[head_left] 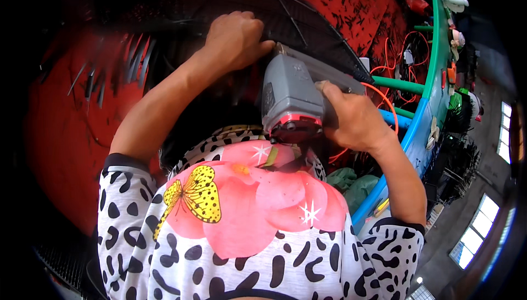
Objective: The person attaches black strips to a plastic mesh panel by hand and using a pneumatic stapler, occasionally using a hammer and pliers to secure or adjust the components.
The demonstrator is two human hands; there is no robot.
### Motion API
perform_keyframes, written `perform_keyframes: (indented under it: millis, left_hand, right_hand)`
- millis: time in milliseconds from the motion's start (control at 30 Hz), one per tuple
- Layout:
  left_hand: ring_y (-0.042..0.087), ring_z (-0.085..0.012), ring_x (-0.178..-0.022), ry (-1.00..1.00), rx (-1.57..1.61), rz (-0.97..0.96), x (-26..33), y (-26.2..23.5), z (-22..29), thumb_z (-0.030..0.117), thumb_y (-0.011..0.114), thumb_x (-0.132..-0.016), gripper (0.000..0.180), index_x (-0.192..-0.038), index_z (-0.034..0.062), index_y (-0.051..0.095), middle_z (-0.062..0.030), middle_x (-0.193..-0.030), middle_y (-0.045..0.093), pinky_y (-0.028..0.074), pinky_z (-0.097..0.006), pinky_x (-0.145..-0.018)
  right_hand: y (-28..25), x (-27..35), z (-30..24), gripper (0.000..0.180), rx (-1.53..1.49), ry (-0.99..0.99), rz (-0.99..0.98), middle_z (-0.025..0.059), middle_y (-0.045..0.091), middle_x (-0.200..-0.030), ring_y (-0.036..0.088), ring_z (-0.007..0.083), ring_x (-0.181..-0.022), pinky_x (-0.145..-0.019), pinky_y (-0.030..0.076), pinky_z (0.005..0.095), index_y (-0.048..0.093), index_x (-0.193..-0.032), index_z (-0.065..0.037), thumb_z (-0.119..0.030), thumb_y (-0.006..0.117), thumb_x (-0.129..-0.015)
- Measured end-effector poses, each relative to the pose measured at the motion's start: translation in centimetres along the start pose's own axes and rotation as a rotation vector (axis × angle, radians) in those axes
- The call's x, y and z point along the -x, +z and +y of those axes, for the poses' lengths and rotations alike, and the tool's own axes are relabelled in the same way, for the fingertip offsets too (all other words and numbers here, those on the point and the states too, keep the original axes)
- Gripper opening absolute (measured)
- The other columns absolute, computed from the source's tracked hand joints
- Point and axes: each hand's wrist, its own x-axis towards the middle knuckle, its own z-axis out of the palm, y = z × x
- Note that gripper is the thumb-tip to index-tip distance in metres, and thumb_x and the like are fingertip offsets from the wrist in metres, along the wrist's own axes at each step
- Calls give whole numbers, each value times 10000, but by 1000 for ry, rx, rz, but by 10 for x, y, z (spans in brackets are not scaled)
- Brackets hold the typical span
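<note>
My right hand (pixel 357 118) is wrapped round the handle of a grey air nail or staple gun (pixel 293 88) with a red and black end cap. The tool lies close in front of my chest, its nose pointing away from me. My left hand (pixel 233 39) is closed just beyond it, with the thumb reaching toward the tool's nose. Under that hand is a dark woven-looking panel (pixel 324 36) with a thin straight frame edge. What the left fingers grip is hidden in the dark.
Black flat strips (pixel 140 61) hang over a red surface (pixel 60 152) at the left. An orange hose (pixel 388 101) runs near the tool. At the right stand a green crossbar (pixel 403 86) and a blue rail (pixel 413 135). A green bag (pixel 359 187) lies near my right elbow.
</note>
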Motion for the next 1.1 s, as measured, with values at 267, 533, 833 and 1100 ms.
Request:
perform_keyframes:
  millis: [267, 533, 833, 1100]
  left_hand:
    - [602, -331, -848, 0, 6, -17, 4, 6, -14, 383, 665, -737, 378, -757, 8, 633, -132, -852, 611, 489, -433, -717]
    - [571, -387, -794, -33, -2, -77, 24, 7, -67, 416, 687, -721, 453, -784, -20, 584, -203, -821, 591, 442, -442, -679]
    - [558, -388, -737, -44, -77, -149, 22, -1, -75, 298, 678, -747, 368, -767, -51, 564, -223, -765, 561, 425, -419, -654]
    - [508, -378, -632, 31, -21, -106, 16, 11, -84, 270, 678, -723, 380, -678, -58, 490, -226, -669, 488, 377, -433, -579]
  right_hand:
    - [5, 104, 33, 667, -273, 471, 404, 155, 653, -917, 663, 273, -861, -739, 523, 335, 449, -1246, -2, -17, 693, -625]
    - [22, 179, 130, 633, -373, 1132, 770, 149, 622, -806, 618, 211, -631, -569, 495, 348, 436, -1190, 37, -227, 722, -692]
    - [63, 233, 240, 802, -179, 1719, 557, 245, 519, -1244, 513, 355, -1160, -968, 418, 415, 354, -1297, 59, -338, 743, -719]
    - [84, 276, 282, 662, 199, 1456, 1024, 264, 558, -1168, 562, 381, -1070, -900, 456, 446, 377, -1270, -12, -353, 670, -784]
